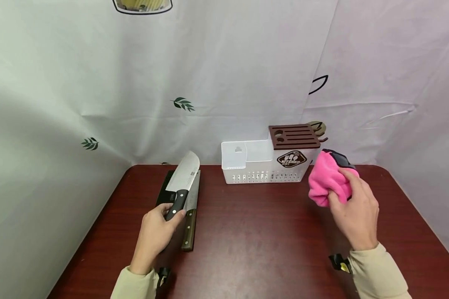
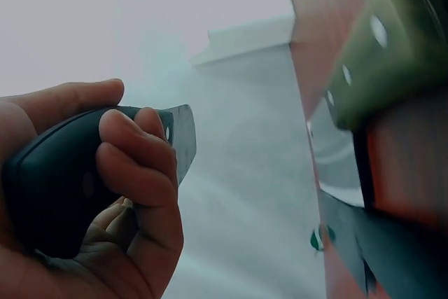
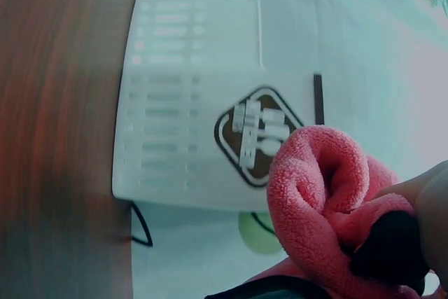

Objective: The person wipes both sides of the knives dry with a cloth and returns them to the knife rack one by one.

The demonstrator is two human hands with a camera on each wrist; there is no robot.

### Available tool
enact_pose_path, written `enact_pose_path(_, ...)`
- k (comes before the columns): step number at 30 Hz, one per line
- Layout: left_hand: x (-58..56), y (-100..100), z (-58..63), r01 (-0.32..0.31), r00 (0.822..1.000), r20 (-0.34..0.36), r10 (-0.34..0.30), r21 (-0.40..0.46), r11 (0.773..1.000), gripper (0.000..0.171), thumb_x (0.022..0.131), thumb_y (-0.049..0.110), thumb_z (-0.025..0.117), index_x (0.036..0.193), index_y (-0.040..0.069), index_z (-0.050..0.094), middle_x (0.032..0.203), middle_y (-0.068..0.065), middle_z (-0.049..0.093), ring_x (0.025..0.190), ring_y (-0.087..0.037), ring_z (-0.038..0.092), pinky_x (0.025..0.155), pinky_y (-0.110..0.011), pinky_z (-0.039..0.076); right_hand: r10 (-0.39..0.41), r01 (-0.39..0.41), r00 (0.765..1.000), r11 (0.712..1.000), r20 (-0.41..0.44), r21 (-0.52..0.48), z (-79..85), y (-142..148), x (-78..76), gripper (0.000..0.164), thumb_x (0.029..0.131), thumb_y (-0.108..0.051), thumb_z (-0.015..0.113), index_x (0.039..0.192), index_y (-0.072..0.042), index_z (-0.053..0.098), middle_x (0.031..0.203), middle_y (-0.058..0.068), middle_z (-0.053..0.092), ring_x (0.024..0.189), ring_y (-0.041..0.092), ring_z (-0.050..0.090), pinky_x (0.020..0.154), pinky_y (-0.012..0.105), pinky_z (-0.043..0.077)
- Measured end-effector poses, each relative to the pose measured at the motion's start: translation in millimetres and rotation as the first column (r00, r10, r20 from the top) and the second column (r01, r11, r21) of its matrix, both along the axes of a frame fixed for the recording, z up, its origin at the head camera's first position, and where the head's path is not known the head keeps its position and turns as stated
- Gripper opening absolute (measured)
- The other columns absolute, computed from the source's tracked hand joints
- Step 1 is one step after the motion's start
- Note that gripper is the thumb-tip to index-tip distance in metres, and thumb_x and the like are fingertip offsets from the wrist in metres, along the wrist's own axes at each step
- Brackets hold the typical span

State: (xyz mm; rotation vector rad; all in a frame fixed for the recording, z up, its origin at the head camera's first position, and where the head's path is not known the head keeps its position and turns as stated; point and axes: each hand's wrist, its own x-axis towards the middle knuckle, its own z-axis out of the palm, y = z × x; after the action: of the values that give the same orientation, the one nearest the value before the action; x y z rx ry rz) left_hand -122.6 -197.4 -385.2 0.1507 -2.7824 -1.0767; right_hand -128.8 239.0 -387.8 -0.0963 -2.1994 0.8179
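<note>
In the head view my left hand (image 1: 155,232) grips a kitchen knife (image 1: 183,176) by its black handle, the broad blade pointing away and up. The left wrist view shows the fingers (image 2: 140,187) curled round that handle. Below it on the table lies a second knife (image 1: 188,232) with a greenish-brown riveted handle, its blade partly hidden. My right hand (image 1: 357,211) pinches a bunched pink cloth (image 1: 326,178) with a dark grey part, held up at the right. In the right wrist view the cloth (image 3: 308,208) hangs before the rack's end.
A white perforated kitchen rack (image 1: 254,176) with a brown slotted knife top (image 1: 295,137) stands at the table's back edge. A black flat item (image 1: 164,195) lies under the held knife. White printed curtains (image 1: 228,74) enclose the dark red table (image 1: 247,236).
</note>
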Motion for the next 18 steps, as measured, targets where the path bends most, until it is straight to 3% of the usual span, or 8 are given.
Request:
enact_pose_path(11, 0.2, 28.3, 0.3, 0.053, 0.998, -0.040, -0.051, 0.064, 0.997, 0.037, 0.088, 0.025, 0.077, 0.114, 0.001, 0.069, 0.080, -0.003, 0.068, 0.063, -0.014, 0.055, 0.056, -0.028, 0.044, 0.113, -0.110, 0.992, 0.993, -0.059, 0.042, -3.1, -19.9, 2.9, 0.054, 0.079, -0.002, 0.070, 0.132, -0.007, 0.063, 0.125, 0.019, 0.063, 0.115, 0.038, 0.056, 0.085, 0.053, 0.043)
enact_pose_path(18, 1.7, 43.2, -0.2, 0.087, 0.995, -0.055, -0.083, 0.074, 0.993, 0.037, 0.086, 0.024, 0.079, 0.114, 0.002, 0.070, 0.084, -0.003, 0.070, 0.063, -0.014, 0.055, 0.057, -0.028, 0.045, 0.199, -0.191, 0.974, 0.978, -0.110, 0.084, -2.4, -31.6, 6.2, 0.061, 0.076, -0.003, 0.069, 0.136, -0.010, 0.062, 0.127, 0.017, 0.063, 0.110, 0.033, 0.059, 0.090, 0.015, 0.037)
